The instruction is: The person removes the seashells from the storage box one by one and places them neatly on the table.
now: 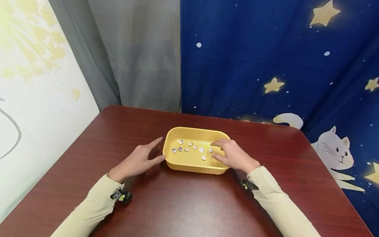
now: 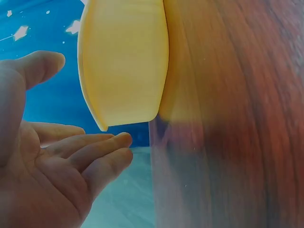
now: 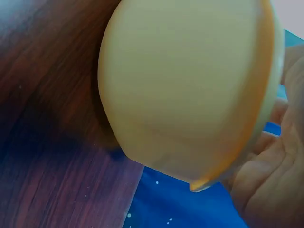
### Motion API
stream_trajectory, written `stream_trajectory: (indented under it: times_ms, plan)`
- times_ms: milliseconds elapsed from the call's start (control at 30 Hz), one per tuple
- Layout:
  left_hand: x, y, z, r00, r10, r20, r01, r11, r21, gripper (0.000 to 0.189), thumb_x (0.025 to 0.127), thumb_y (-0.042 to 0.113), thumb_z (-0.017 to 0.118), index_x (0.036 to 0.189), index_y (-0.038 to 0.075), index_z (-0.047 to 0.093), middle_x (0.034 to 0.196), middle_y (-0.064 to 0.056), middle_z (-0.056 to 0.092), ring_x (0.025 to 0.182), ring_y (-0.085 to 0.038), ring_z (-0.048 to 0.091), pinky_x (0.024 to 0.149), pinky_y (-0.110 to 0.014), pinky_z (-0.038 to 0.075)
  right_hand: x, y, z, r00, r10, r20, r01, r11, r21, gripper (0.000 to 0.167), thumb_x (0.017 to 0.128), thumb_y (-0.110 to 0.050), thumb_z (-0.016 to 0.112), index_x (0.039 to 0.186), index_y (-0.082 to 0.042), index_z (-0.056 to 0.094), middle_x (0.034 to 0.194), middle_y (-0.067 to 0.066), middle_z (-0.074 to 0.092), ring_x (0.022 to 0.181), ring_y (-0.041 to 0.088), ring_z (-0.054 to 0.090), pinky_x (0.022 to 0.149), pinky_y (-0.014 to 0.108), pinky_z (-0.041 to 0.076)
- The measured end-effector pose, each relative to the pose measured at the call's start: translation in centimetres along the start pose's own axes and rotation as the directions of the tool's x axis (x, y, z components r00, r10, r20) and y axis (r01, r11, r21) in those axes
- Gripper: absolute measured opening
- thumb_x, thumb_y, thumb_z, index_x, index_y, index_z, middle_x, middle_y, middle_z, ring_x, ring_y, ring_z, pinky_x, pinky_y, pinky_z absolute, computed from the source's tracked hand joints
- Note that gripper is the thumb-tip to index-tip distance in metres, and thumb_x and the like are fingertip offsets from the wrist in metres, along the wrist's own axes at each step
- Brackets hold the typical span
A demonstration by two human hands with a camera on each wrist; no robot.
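Observation:
A yellow rectangular plastic basin (image 1: 193,166) with rounded corners stands on the table. Spread over its floor are several small roundish whitish pieces (image 1: 201,150), some with dark purplish patches; their kind is too small to make out. My left hand (image 1: 139,159) is beside the basin's left end, thumb and fingers apart, with thumb tip right at the rim. In the left wrist view, that palm (image 2: 52,175) holds nothing. My right hand (image 1: 235,154) reaches over the right rim, its fingers and thumb parted above the pieces. The basin wall (image 3: 180,85) hides part of this hand in the right wrist view.
The dark red-brown wooden table (image 1: 189,200) has rounded far corners. A grey curtain (image 1: 142,56) and a blue star-patterned curtain (image 1: 237,59) hang behind it. To the left stands a white patterned panel (image 1: 44,98). Both wrists carry small black devices (image 1: 121,196).

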State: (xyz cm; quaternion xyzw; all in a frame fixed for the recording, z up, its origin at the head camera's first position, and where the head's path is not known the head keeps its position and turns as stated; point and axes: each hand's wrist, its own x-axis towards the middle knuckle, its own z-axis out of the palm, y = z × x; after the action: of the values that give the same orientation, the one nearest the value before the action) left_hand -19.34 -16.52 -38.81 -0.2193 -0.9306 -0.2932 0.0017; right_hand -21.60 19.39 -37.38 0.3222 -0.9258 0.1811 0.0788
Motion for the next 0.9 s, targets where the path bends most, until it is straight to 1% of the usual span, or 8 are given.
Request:
stream_trajectory:
  times_ms: [167, 267, 367, 467, 600, 667, 800, 900]
  plan:
    - [0.3, 0.2, 0.3, 1.0, 0.005, 0.0, -0.005, 0.999, -0.048, 0.077, 0.095, 0.044, 0.066, 0.156, 0.006, 0.036, 0.147, -0.014, 0.057, 0.131, -0.027, 0.059, 0.106, -0.048, 0.049, 0.9, 0.5, 0.5, 0.999, -0.02, 0.035, 0.021, 1.0, -0.012, 0.034, 0.086, -0.017, 0.076, 0.115, 0.001, 0.072, 0.112, 0.013, 0.075, 0.099, 0.028, 0.071, 0.087, 0.042, 0.058]
    - [0.3, 0.4, 0.5, 1.0, 0.01, 0.002, -0.01, 0.999, -0.036, 0.076, 0.095, 0.044, 0.066, 0.155, 0.008, 0.038, 0.145, -0.013, 0.059, 0.128, -0.026, 0.061, 0.106, -0.049, 0.048, 1.4, 0.8, 0.9, 0.998, -0.032, 0.062, 0.034, 0.999, -0.034, 0.032, 0.085, -0.014, 0.077, 0.113, 0.002, 0.073, 0.108, 0.013, 0.076, 0.099, 0.027, 0.07, 0.089, 0.041, 0.057]
    - [0.4, 0.4, 0.7, 1.0, 0.015, 0.004, -0.015, 1.0, -0.013, 0.075, 0.094, 0.044, 0.066, 0.155, 0.009, 0.039, 0.129, -0.011, 0.069, 0.116, -0.024, 0.063, 0.104, -0.049, 0.048, 1.9, 0.9, 1.2, 0.996, -0.045, 0.076, 0.05, 0.997, -0.061, 0.029, 0.083, -0.01, 0.077, 0.11, 0.003, 0.073, 0.104, 0.012, 0.076, 0.094, 0.025, 0.07, 0.086, 0.04, 0.057]
    - [0.3, 0.4, 0.8, 1.0, 0.008, 0.007, -0.008, 1.0, -0.004, 0.075, 0.094, 0.044, 0.067, 0.155, 0.01, 0.04, 0.123, -0.009, 0.071, 0.11, -0.021, 0.062, 0.105, -0.049, 0.048, 2.4, 0.9, 1.3, 0.995, -0.038, 0.089, 0.045, 0.996, -0.072, 0.026, 0.083, -0.007, 0.076, 0.107, 0.002, 0.073, 0.103, 0.012, 0.076, 0.09, 0.025, 0.07, 0.083, 0.039, 0.057]
    - [0.1, 0.2, 1.0, 1.0, 0.012, 0.004, -0.012, 1.0, -0.003, 0.075, 0.093, 0.045, 0.068, 0.154, 0.01, 0.041, 0.136, -0.011, 0.066, 0.118, -0.02, 0.063, 0.105, -0.05, 0.048, 3.1, 0.9, 1.6, 0.994, -0.032, 0.108, 0.043, 0.994, -0.102, 0.022, 0.084, -0.004, 0.074, 0.106, 0.001, 0.074, 0.102, 0.011, 0.076, 0.091, 0.024, 0.07, 0.084, 0.037, 0.057]
    - [0.2, 0.3, 1.0, 1.0, 0.02, 0.003, -0.02, 1.0, -0.004, 0.075, 0.093, 0.044, 0.068, 0.154, 0.009, 0.042, 0.136, -0.011, 0.066, 0.119, -0.02, 0.063, 0.105, -0.049, 0.049, 3.4, 1.0, 1.8, 0.993, -0.026, 0.112, 0.04, 0.992, -0.121, 0.019, 0.085, -0.004, 0.074, 0.103, -0.001, 0.075, 0.1, 0.009, 0.076, 0.091, 0.022, 0.069, 0.084, 0.036, 0.057]
    - [0.6, 0.4, 1.0, 0.999, 0.047, -0.003, -0.047, 0.999, -0.001, 0.075, 0.092, 0.042, 0.07, 0.152, 0.006, 0.043, 0.137, -0.014, 0.065, 0.122, -0.022, 0.064, 0.103, -0.048, 0.05, 3.7, 1.2, 1.8, 0.993, -0.034, 0.109, 0.051, 0.986, -0.158, 0.006, 0.083, -0.001, 0.075, 0.088, -0.004, 0.075, 0.083, 0.004, 0.072, 0.075, 0.016, 0.059, 0.072, 0.028, 0.051]
    - [0.8, 0.5, 1.0, 0.999, 0.051, -0.002, -0.051, 0.999, 0.004, 0.074, 0.092, 0.04, 0.071, 0.151, 0.004, 0.045, 0.143, -0.014, 0.06, 0.125, -0.023, 0.063, 0.104, -0.049, 0.05, 3.8, 1.3, 1.9, 0.993, -0.058, 0.104, 0.076, 0.98, -0.183, 0.009, 0.081, 0.0, 0.076, 0.077, -0.007, 0.071, 0.07, 0.001, 0.063, 0.067, 0.013, 0.047, 0.065, 0.025, 0.041]
